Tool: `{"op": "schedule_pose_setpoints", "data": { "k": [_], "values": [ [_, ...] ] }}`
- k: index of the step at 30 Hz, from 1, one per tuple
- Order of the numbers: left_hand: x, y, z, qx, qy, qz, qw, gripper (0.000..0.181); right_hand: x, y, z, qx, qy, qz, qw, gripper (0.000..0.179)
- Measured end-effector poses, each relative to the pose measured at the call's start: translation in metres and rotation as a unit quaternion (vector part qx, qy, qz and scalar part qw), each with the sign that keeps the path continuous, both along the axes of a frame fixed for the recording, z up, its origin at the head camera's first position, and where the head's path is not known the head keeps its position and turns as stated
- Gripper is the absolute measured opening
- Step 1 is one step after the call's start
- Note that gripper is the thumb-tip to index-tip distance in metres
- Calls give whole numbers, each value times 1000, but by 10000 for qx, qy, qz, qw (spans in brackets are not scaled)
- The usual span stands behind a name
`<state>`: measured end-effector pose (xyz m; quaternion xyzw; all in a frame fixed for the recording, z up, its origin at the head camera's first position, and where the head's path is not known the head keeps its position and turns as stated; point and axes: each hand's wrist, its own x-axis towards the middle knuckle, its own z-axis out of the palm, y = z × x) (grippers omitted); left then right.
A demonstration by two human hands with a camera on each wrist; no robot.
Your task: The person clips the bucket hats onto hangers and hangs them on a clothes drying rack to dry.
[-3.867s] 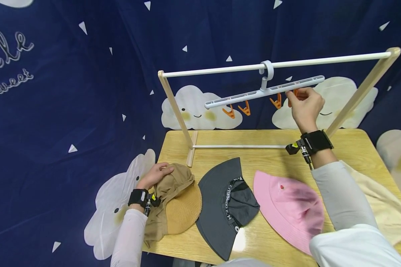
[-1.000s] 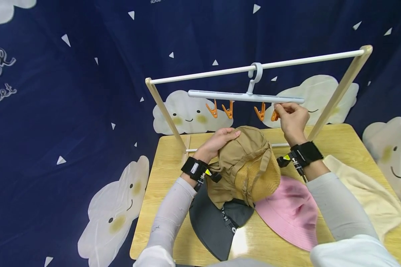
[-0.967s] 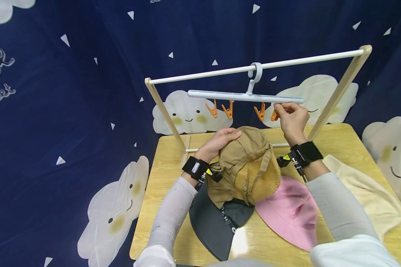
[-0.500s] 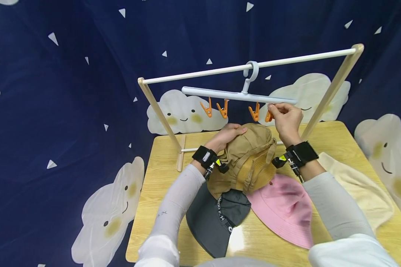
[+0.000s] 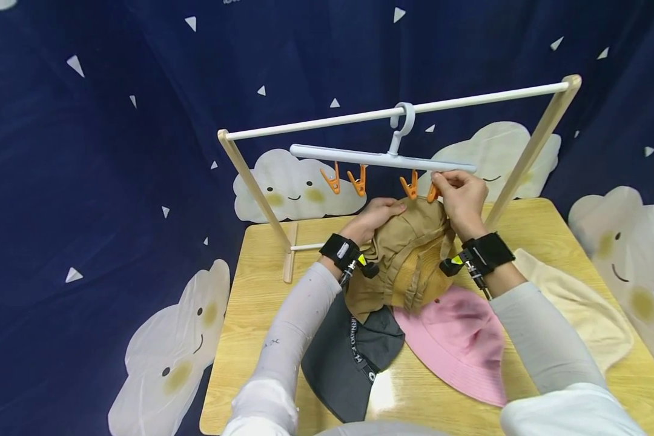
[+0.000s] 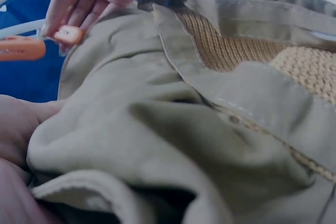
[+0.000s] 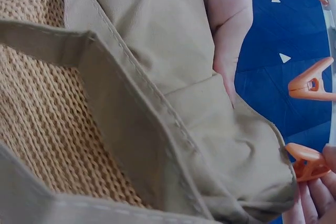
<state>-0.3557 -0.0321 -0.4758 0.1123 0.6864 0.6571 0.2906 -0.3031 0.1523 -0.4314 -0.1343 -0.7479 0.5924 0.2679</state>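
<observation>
A tan sun hat [image 5: 409, 233] with a woven straw-coloured part is off the table, its crown edge up at the hanger. My left hand [image 5: 378, 216] grips it, thumb on top and fingers behind the cloth. My right hand [image 5: 463, 195] pinches the rightmost orange clip [image 7: 307, 160] between thumb and fingers. In the right wrist view the hat's edge lies right at this clip's mouth. The pale hanger [image 5: 349, 156] hangs by its hook from the rack's white bar [image 5: 316, 125], with several orange clips along its underside.
On the wooden table [image 5: 251, 290] lie a dark grey hat [image 5: 332, 363], partly under the tan one, a pink bucket hat [image 5: 458, 345] and a cream cloth item [image 5: 578, 309] at the right, partly behind my sleeve. The rack's wooden posts [image 5: 256, 188] stand at both sides.
My left hand has lifted the tan hat from the table's left side and carried it right and up to the rightmost clip. My right hand has kept the clip; the hanger has swivelled.
</observation>
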Motion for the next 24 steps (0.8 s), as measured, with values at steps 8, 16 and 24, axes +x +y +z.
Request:
{"op": "schedule_pose_setpoints", "data": {
  "k": [8, 16, 24],
  "values": [
    [-5, 9, -4, 201, 176, -113, 9996, 29, 2, 2, -2, -91, 16, 114, 9999, 23],
    [-14, 16, -6, 402, 479, -388, 9973, 30, 3, 6, -1, 120, -45, 14, 9999, 27],
    [-25, 27, 1, 606, 867, -553, 9928, 28, 4, 14, 8, 547, 57, -8, 9985, 26]
  ]
}}
